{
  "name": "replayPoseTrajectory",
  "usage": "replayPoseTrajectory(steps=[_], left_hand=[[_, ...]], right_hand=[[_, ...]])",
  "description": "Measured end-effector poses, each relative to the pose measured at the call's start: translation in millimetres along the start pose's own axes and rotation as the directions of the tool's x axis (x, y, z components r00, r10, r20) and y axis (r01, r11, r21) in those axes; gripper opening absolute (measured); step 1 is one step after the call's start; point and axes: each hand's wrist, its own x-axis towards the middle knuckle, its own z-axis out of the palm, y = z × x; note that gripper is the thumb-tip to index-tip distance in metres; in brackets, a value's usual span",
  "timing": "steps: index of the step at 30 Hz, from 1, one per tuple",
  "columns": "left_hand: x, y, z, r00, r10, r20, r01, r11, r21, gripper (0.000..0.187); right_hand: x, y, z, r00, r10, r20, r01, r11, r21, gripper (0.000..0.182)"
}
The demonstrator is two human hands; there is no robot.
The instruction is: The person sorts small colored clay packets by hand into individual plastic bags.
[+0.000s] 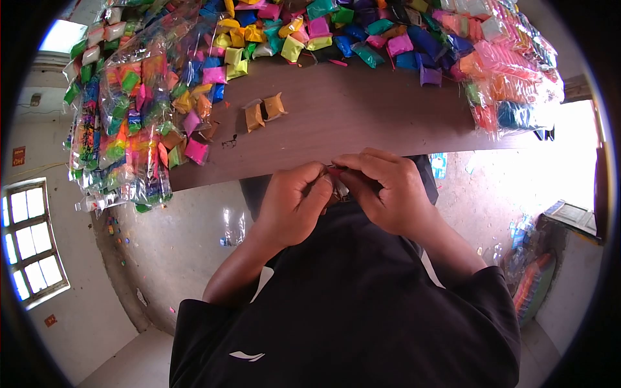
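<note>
My left hand (292,202) and my right hand (392,191) meet at the table's front edge, thumbs and fingers pinched together. Between the fingertips shows a bit of a small dark red thing (334,171); the fingers cover most of it, so its kind cannot be made out. Two small orange-brown packets (254,118) lie side by side on the brown table (349,107), beyond my left hand and apart from it.
Along the table's far side is a heap of small colourful packets (310,27). Clear bags of bright packets pile up at the left (119,123) and right (508,71). A plastic bottle (97,203) pokes out below the left pile. Litter lies on the floor.
</note>
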Motion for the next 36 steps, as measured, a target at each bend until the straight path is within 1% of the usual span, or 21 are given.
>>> replayPoseTrajectory(steps=[5,7,8,10,11,13,14,16,20,22,23,24,25,26,28,29,31,32,34,35,36], left_hand=[[0.8,-1.9,3.1,0.998,0.055,-0.027,-0.053,0.996,0.072,0.019],[1.1,-0.8,4.0,0.991,0.126,-0.043,-0.117,0.977,0.179,0.015],[0.6,-0.2,4.6,0.991,0.126,-0.043,-0.116,0.977,0.178,0.015],[-0.6,0.8,6.1,0.983,0.180,-0.041,-0.155,0.925,0.347,0.013],[-0.9,0.4,7.8,0.983,0.181,-0.040,-0.156,0.925,0.347,0.013],[-2.1,-1.1,12.1,0.968,0.242,-0.068,-0.184,0.866,0.464,0.012],[-2.9,-0.8,13.4,0.968,0.242,-0.068,-0.183,0.867,0.464,0.012],[-4.2,-0.3,14.9,0.968,0.241,-0.066,-0.169,0.824,0.540,0.011],[-4.7,-0.9,15.3,0.964,0.256,-0.069,-0.187,0.840,0.509,0.013],[-3.8,1.9,17.7,0.967,0.225,-0.116,-0.157,0.892,0.425,0.016],[-3.3,1.8,18.6,0.967,0.226,-0.116,-0.157,0.891,0.425,0.016],[-2.9,1.0,19.5,0.967,0.219,-0.131,-0.155,0.912,0.381,0.017],[-2.2,0.4,19.9,0.966,0.212,-0.146,-0.153,0.929,0.336,0.019],[-2.0,-0.8,19.6,0.966,0.215,-0.145,-0.156,0.929,0.336,0.019],[-3.2,-3.2,18.7,0.982,0.131,-0.133,-0.099,0.969,0.226,0.022],[-3.2,-2.9,19.2,0.982,0.132,-0.133,-0.099,0.969,0.226,0.022],[-2.6,-2.3,20.4,0.976,0.159,-0.147,-0.131,0.974,0.185,0.023],[-2.5,-2.6,20.1,0.976,0.159,-0.147,-0.131,0.974,0.185,0.023],[-2.2,-4.1,19.4,0.970,0.198,-0.139,-0.160,0.956,0.245,0.025],[-3.0,-4.6,19.4,0.971,0.197,-0.138,-0.159,0.957,0.244,0.025],[-4.8,-5.3,19.2,0.980,0.147,-0.133,-0.117,0.970,0.211,0.025]], right_hand=[[-2.0,-3.5,2.0,1.000,0.022,0.015,-0.021,0.998,-0.051,0.026],[-3.2,-0.7,4.1,1.000,-0.027,0.012,0.028,0.995,-0.100,0.026],[-3.8,-0.4,4.2,1.000,-0.027,0.012,0.028,0.995,-0.100,0.026],[-5.3,-0.1,4.1,0.997,0.014,0.070,-0.002,0.988,-0.157,0.025],[-7.0,0.7,7.1,0.998,0.013,0.069,-0.002,0.987,-0.158,0.025],[-11.3,3.1,17.3,1.000,-0.003,-0.031,-0.003,0.985,-0.175,0.027],[-11.5,3.8,19.4,1.000,-0.003,-0.031,-0.003,0.985,-0.175,0.027],[-11.6,4.8,22.9,0.996,0.009,-0.086,-0.020,0.991,-0.131,0.024],[-14.9,5.2,33.2,0.982,0.034,-0.185,-0.048,0.996,-0.072,0.019],[-15.3,3.2,38.2,0.940,0.257,-0.226,-0.214,0.956,0.199,0.016],[-17.6,7.2,41.0,0.940,0.256,-0.227,-0.213,0.957,0.199,0.016],[-21.5,13.5,44.7,0.903,0.393,-0.170,-0.295,0.859,0.419,0.016],[-23.4,17.0,45.8,0.857,0.508,-0.084,-0.359,0.705,0.611,0.017],[-23.0,15.1,42.9,0.858,0.507,-0.086,-0.357,0.707,0.610,0.017],[-22.8,9.5,36.0,0.821,0.564,0.086,-0.398,0.459,0.794,0.016],[-23.9,10.6,33.9,0.822,0.564,0.085,-0.398,0.460,0.794,0.016],[-24.3,13.7,30.0,0.787,0.561,0.257,-0.417,0.177,0.892,0.015],[-23.1,13.6,29.4,0.787,0.561,0.257,-0.417,0.177,0.892,0.015],[-19.5,12.5,26.7,0.757,0.612,0.229,-0.335,0.063,0.940,0.018],[-17.8,12.9,23.1,0.757,0.613,0.229,-0.335,0.062,0.940,0.018],[-17.1,14.0,18.3,0.780,0.596,0.191,-0.381,0.209,0.901,0.016]])
